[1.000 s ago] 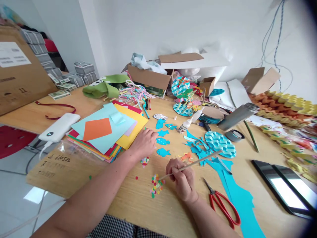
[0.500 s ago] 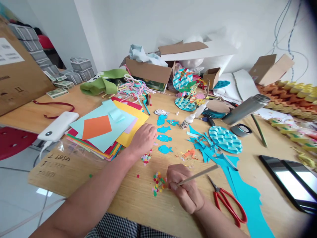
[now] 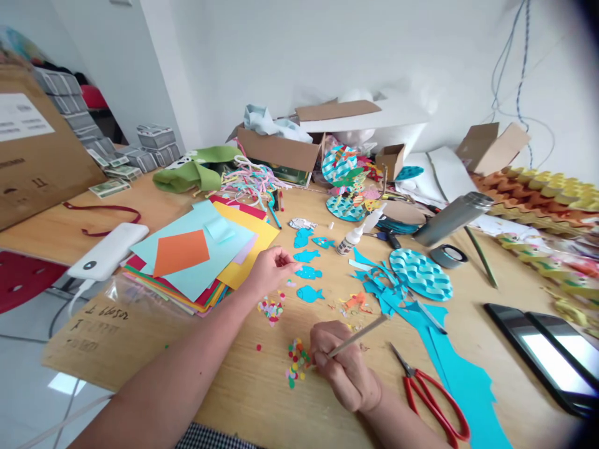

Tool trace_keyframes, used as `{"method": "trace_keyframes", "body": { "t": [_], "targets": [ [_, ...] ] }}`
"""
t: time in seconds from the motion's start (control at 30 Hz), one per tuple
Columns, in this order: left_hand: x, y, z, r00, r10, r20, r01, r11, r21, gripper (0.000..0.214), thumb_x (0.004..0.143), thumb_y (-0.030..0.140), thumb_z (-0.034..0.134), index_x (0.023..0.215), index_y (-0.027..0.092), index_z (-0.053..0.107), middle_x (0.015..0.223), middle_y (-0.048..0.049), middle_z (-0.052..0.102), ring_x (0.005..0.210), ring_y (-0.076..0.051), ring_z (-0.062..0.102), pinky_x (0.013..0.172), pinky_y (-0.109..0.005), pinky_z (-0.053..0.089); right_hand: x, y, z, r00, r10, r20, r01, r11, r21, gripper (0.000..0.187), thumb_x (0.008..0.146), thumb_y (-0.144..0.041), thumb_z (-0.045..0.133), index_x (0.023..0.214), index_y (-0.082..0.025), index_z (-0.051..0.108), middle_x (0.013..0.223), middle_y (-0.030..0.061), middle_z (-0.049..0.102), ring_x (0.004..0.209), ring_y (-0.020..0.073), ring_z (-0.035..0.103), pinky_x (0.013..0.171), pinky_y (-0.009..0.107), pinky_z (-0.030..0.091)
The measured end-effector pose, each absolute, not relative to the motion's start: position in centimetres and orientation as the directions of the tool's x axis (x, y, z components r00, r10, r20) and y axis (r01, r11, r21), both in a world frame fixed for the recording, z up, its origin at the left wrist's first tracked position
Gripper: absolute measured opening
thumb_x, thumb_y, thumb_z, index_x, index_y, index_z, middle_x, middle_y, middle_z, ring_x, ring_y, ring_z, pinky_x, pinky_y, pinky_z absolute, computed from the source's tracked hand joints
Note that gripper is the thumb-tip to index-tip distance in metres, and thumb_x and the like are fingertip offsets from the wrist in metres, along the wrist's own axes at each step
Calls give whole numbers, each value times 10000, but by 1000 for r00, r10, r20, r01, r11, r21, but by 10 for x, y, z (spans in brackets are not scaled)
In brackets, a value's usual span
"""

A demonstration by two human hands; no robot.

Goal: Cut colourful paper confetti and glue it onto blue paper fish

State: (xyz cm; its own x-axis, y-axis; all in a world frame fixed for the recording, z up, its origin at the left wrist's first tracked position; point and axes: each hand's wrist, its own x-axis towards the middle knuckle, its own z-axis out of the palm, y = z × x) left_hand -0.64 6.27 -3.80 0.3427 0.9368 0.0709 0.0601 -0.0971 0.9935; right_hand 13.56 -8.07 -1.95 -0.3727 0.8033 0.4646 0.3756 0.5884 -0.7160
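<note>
My left hand (image 3: 274,269) is closed, thumb and fingertips pinched together at the left edge of a blue paper fish with pale dots (image 3: 309,272). Whatever the pinch holds, if anything, is too small to make out. More blue paper fish (image 3: 311,294) lie in a column around that one. My right hand (image 3: 344,365) is wrapped round a thin pale stick (image 3: 359,335), which slants up to the right. The stick's lower end is hidden by the fingers. Beside this hand lies a small heap of coloured paper dots (image 3: 296,362); another heap of confetti (image 3: 271,308) is below my left hand.
Red-handled scissors (image 3: 435,399) and blue paper offcuts (image 3: 461,362) lie on the right. A white glue bottle (image 3: 350,239) stands behind the fish. Stacked coloured paper (image 3: 187,249) and a white power bank (image 3: 110,249) are at left. A metal flask (image 3: 452,218) lies at back right.
My left hand has turned and drawn its thumb and fingertips into a pinch by the dotted fish. My right hand still grips the stick. The whole view has shifted slightly.
</note>
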Motion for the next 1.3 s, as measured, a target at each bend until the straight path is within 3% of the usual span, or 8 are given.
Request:
{"method": "trace_keyframes", "body": {
  "t": [0.1,0.17,0.47,0.63,0.7,0.83,1.13,1.3],
  "targets": [
    [-8,64,-34,388,917,-91,-187,175,967,295,618,352,792,670,148,585,619,20,606,592,-101,541,591,-229,405,138,-81,-21,-323,836,444,389,544,-743,191,828,-207,348,639,-234,345,534,-21,436,486,143,419,508,278,311],
    [-9,64,-32,419,899,-129,-262,256,931,334,576,376,813,662,142,590,621,10,617,596,-99,552,595,-229,410,140,-82,-22,-305,850,429,400,524,-752,209,841,-215,344,633,-233,346,532,-18,438,487,144,420,507,280,314],
    [-11,65,-29,432,892,-134,-222,250,943,376,606,481,745,654,137,602,632,-26,621,598,-125,579,592,-251,436,146,-79,-19,-276,862,426,394,506,-768,234,846,-230,345,612,-224,358,529,-18,431,482,133,413,496,267,316],
    [-10,65,-35,351,930,-111,-64,142,988,342,676,440,721,563,148,585,553,2,593,547,-110,519,541,-224,378,151,-77,-11,-313,872,376,367,476,-799,242,851,-210,338,610,-226,359,524,-25,408,482,127,396,495,263,316],
    [-8,64,-38,302,953,-13,119,-24,993,320,687,382,726,536,159,552,517,35,546,517,-98,473,515,-214,343,151,-77,-9,-368,853,369,358,497,-791,230,851,-198,344,623,-229,352,536,-24,405,490,130,391,501,267,313],
    [-6,62,-41,291,933,210,393,-317,863,171,766,270,663,658,167,579,609,32,589,544,-103,512,532,-211,371,146,-75,-10,-491,789,369,343,564,-751,202,839,-175,360,650,-237,325,560,-25,396,507,133,373,511,277,285],
    [-9,65,-47,305,871,386,541,-491,682,78,814,154,611,737,163,608,729,2,619,609,-108,544,594,-215,426,138,-74,-14,-577,757,307,361,573,-736,186,811,-169,382,654,-240,312,564,-27,394,514,137,362,518,287,267],
    [-10,62,-45,364,832,418,612,-552,566,115,836,105,538,817,167,633,822,-31,646,755,-155,600,693,-256,482,145,-76,-16,-401,867,296,290,426,-857,220,844,-197,385,629,-218,422,560,-20,450,504,125,424,504,258,321]
  ]
}}
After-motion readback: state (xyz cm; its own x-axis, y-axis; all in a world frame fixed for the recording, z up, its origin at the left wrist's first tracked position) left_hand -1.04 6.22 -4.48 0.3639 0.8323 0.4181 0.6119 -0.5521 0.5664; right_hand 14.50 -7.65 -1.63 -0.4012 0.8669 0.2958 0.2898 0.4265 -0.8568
